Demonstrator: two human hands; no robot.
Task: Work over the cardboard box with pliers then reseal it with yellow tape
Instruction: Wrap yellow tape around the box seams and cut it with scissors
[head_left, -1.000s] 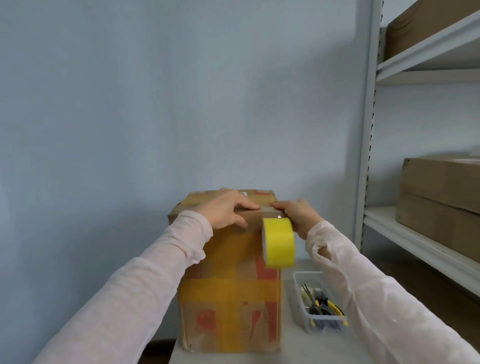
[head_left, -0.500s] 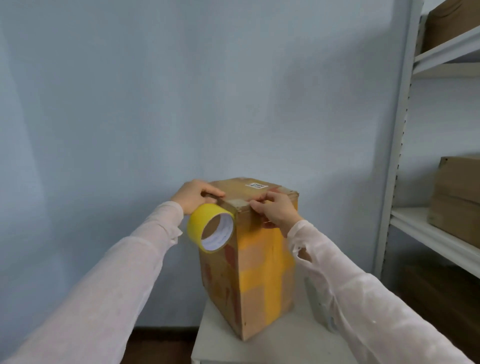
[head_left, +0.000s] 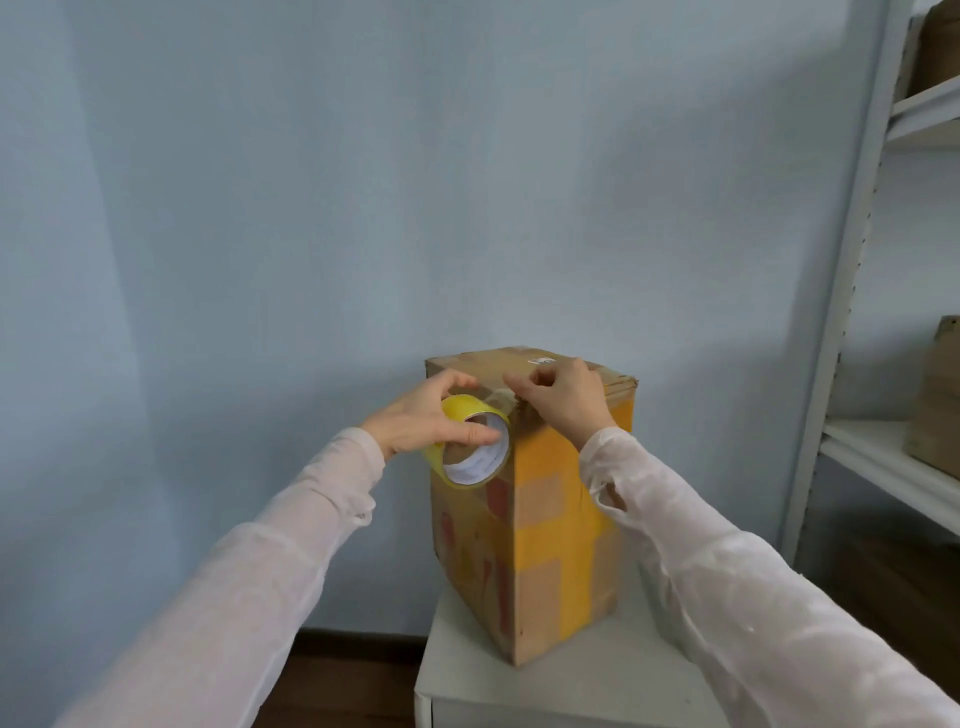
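Cardboard box (head_left: 566, 525) stands upright on the white desk (head_left: 571, 686), near its left edge, turned so one vertical corner faces me. Yellow tape bands (head_left: 550, 457) cross its right face, with a wide one under the top edge. Left face carries red print (head_left: 498, 499), which I can't read. Small white label (head_left: 540, 359) on the box top, text too small to read.

My left hand (head_left: 421, 415) grips the yellow tape roll (head_left: 478, 462), thumb laid across the core opening and fingers curled over the top of the roll. The roll is held against the box's upper left face, just under the top edge, open side towards me. The white core liner has faint print, not legible. A short stretch of tape runs from the roll up to the near top corner.

My right hand (head_left: 566, 397) sits on that corner with fingers curled down onto the tape end. I can't tell whether it pinches or only presses. Right sleeve (head_left: 727, 571) hides the desk's right side and part of the box's lower right edge.

Around: pale blue wall (head_left: 363, 208) behind, grey metal shelf rack (head_left: 852, 291) off the desk's right side, brown cartons (head_left: 935, 405) on its shelf, dark wood floor (head_left: 337, 675) below left
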